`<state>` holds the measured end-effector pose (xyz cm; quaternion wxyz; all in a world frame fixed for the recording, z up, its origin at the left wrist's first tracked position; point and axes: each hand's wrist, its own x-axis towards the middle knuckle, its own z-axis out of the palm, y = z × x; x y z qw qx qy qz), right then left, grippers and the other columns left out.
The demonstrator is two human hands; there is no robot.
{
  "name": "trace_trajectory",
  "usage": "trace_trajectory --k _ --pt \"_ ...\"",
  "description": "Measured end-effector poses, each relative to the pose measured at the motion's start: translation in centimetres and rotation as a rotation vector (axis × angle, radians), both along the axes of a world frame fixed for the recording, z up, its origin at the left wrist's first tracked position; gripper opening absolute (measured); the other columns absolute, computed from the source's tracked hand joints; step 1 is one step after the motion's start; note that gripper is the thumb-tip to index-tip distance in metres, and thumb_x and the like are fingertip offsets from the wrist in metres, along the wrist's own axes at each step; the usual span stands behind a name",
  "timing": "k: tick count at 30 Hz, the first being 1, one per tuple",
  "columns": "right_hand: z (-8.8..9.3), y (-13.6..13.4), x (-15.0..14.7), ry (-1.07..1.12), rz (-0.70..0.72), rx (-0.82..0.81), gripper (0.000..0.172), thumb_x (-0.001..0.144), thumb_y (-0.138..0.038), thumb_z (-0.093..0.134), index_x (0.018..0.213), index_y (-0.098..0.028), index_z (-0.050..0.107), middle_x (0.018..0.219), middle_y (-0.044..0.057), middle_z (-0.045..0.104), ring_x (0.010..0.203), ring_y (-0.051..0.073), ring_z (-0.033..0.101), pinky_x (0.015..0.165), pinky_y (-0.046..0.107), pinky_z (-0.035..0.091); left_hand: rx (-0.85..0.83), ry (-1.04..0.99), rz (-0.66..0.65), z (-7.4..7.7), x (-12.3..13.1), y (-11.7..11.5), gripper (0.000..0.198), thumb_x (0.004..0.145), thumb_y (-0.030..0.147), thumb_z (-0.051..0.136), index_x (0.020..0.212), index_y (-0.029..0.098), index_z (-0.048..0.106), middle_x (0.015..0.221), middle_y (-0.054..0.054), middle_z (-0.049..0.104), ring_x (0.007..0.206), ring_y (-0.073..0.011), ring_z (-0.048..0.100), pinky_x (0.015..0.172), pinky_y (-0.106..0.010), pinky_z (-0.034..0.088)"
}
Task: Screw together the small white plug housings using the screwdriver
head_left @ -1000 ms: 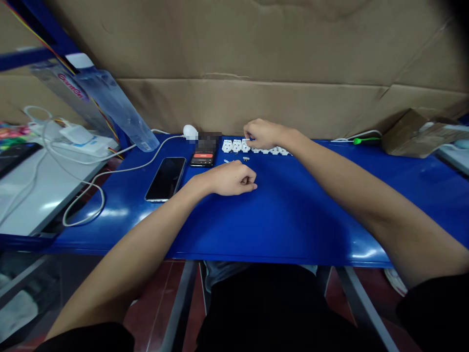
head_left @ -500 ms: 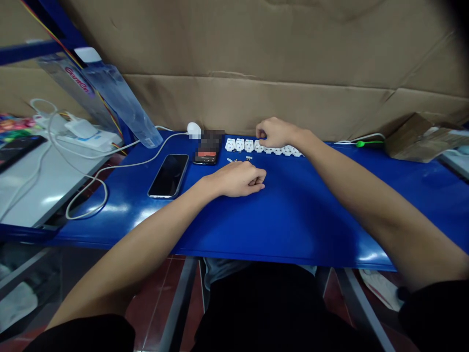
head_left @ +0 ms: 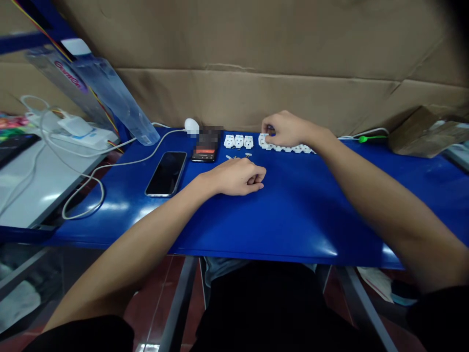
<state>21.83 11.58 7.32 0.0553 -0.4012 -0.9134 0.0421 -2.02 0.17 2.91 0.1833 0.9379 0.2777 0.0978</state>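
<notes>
A row of small white plastic pieces (head_left: 239,142) with dark holes lies along the back of the blue table, now split by a gap. My right hand (head_left: 284,129) reaches over the right-hand group, thumb and index finger curled onto its leftmost white plastic piece (head_left: 263,141). The hand covers part of that group. Nearer the front, my left hand (head_left: 240,177) is closed above the tabletop, fingers curled in; whatever they hold, if anything, is hidden. Just behind it lie tiny light-coloured parts (head_left: 248,155), too small to name.
A smartphone (head_left: 166,174) and a second, partly blurred phone (head_left: 205,155) lie left of the pieces. A white cable (head_left: 100,188) loops across the table (head_left: 234,230). A plastic bottle (head_left: 113,98) leans at the back left. A cardboard box (head_left: 417,134) stands at the right, before a cardboard wall (head_left: 256,39).
My right hand has shifted right, and the right-hand group of white pieces has slid right with it, opening a gap after the third piece. My left hand has hardly moved.
</notes>
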Motion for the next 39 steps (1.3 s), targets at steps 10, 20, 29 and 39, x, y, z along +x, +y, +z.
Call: trace_trajectory --k 10,20,29,39 --pt "-2.7 -9.1 2.9 0.232 0.274 -0.089 0.030 0.103 -0.029 0.058 0.126 -0.017 0.074 0.118 0.015 0.079 0.105 0.030 0.074 0.094 0.044 0.056 0.062 -0.309 0.121 0.6 -0.9 0.8 0.013 0.106 0.032 0.069 0.098 0.021 0.073 0.084 -0.003 0.076 0.074 -0.0175 0.069 0.073 -0.033 0.053" --pt "-1.7 -11.6 4.5 0.999 0.041 -0.264 0.029 0.104 -0.050 0.081 0.123 -0.029 0.083 0.115 0.004 0.088 0.110 0.027 0.084 0.104 0.048 0.070 0.051 -0.237 0.028 -1.8 0.5 0.7 0.050 0.107 0.041 0.083 0.151 0.019 0.073 0.148 -0.015 0.079 0.139 -0.0340 0.069 0.120 -0.051 0.053" --pt "-2.8 -12.5 3.3 1.199 -0.011 -0.230 0.036 0.094 -0.055 0.093 0.111 -0.026 0.079 0.110 0.005 0.088 0.095 0.024 0.088 0.088 0.043 0.079 -0.012 -0.280 0.107 -2.3 1.2 0.4 0.038 0.101 0.046 0.088 0.131 0.023 0.082 0.137 -0.010 0.083 0.131 -0.0332 0.072 0.116 -0.051 0.052" --pt "-3.0 -12.4 3.6 1.192 -0.003 -0.217 0.030 0.095 -0.047 0.093 0.112 -0.026 0.081 0.109 0.004 0.089 0.094 0.024 0.089 0.087 0.042 0.079 -0.034 -0.271 0.038 -1.6 1.0 0.3 0.024 0.104 0.031 0.082 0.126 0.024 0.084 0.134 -0.009 0.084 0.128 -0.0295 0.076 0.115 -0.049 0.053"
